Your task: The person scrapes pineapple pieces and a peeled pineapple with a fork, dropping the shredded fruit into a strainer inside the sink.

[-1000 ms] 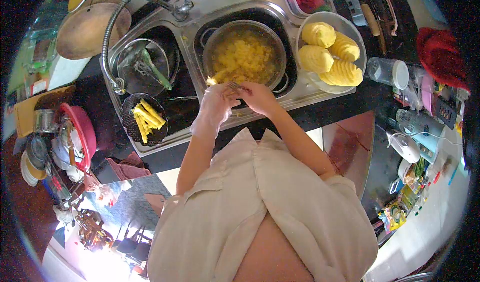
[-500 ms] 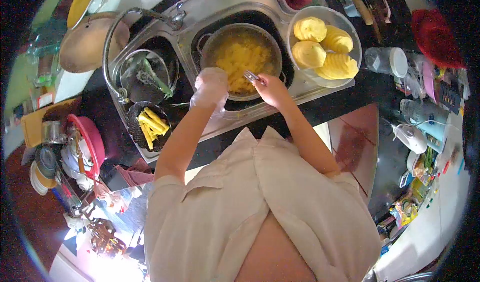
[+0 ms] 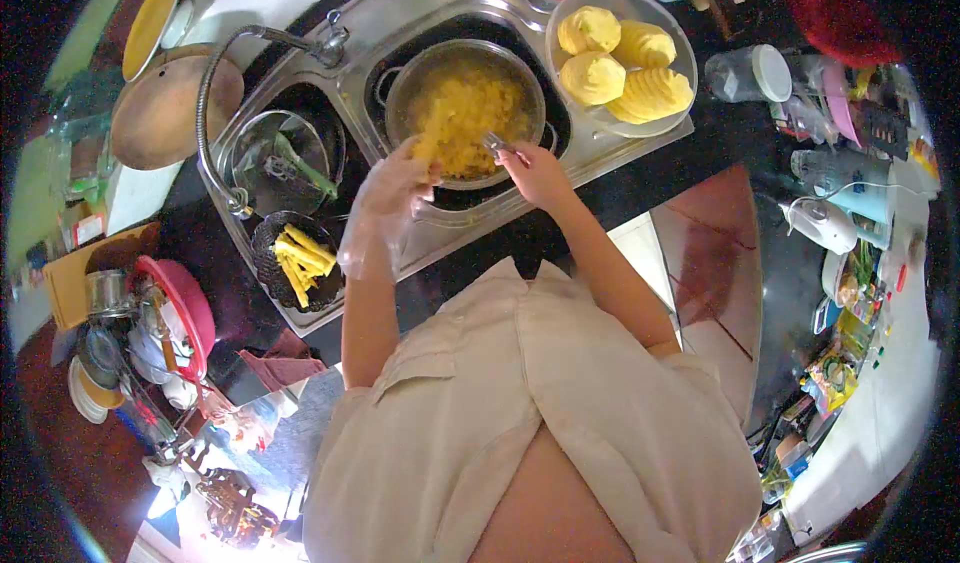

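Observation:
My left hand (image 3: 398, 185), in a loose clear plastic glove, is at the near left rim of a metal pot (image 3: 536, 83). Its fingers are closed round a yellow pineapple piece (image 3: 428, 149), partly hidden and blurred against the pot's contents. My right hand (image 3: 538, 175) grips a metal fork (image 3: 493, 143), its tines over the near side of the pot. Shredded yellow pineapple (image 3: 480, 108) covers much of the pot's inside. The pot sits in the right basin of a steel sink (image 3: 440, 225).
A clear bowl (image 3: 672, 123) right of the pot holds several peeled pineapples (image 3: 648, 95). Yellow strips (image 3: 303, 255) lie in a black basket (image 3: 268, 273) at the sink's left corner. The tap (image 3: 207, 103) arches over the left basin, where a clear bowl (image 3: 250, 168) sits.
My left hand has drawn back toward me and left, turning so that the yellow piece shows. My right hand keeps the fork at the pot. The view has shifted slightly.

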`<state>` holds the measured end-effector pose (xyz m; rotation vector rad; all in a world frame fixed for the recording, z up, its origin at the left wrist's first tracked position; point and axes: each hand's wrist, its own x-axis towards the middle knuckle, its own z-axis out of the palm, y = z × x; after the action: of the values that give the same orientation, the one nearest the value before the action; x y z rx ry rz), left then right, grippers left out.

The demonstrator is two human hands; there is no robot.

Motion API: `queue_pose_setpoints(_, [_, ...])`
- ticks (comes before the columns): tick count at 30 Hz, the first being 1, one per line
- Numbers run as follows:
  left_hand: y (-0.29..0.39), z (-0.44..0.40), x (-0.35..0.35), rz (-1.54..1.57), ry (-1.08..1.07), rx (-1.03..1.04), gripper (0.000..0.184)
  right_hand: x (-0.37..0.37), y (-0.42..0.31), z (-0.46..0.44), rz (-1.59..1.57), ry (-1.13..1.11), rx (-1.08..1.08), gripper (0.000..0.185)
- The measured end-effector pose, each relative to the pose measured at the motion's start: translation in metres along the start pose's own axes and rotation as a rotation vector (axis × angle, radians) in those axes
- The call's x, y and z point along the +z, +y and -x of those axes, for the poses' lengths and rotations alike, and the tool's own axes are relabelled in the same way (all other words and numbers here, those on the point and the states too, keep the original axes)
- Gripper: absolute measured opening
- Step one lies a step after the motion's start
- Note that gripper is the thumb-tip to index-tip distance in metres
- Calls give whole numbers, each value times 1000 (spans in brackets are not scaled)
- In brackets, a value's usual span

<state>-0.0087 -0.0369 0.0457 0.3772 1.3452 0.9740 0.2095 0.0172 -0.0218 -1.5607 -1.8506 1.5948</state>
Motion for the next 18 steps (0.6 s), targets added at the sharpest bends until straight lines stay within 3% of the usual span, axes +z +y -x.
queue_pose_setpoints(1, [-12, -5, -1, 2, 0, 5, 43, 1, -3, -1, -171, -13, -2, 31])
queue_pose_setpoints(3, [-23, -13, 1, 280, 2, -19, 50, -2, -15, -1, -164, -10, -55, 30])
queue_pose_setpoints(4, [-25, -12, 6, 223, 7, -11, 39, -4, -23, -1, -160, -6, -103, 30])
queue_pose_setpoints(5, [-27, -11, 11, 227, 10, -10, 39, -3, -31, 1, -158, -10, -103, 30])
queue_pose_setpoints(7, [-31, -12, 20, 144, -30, 56, 23, -2, -43, 3, 102, 71, -298, 28])
queue_pose_setpoints(10, [-40, -8, 37, 164, 34, 111, 26, -5, -49, -3, 314, -85, -328, 25])
queue_pose_setpoints(13, [-55, -1, 40, 170, 89, 139, 30, 1, -41, -10, 320, -145, -400, 23])
queue_pose_setpoints(15, [-73, -10, 37, 342, 144, 112, 29, 9, -34, -14, 338, -147, -440, 24])
queue_pose_setpoints(18, [-83, -4, 34, 202, 246, 77, 26, 15, -27, -19, 401, -185, -486, 24])
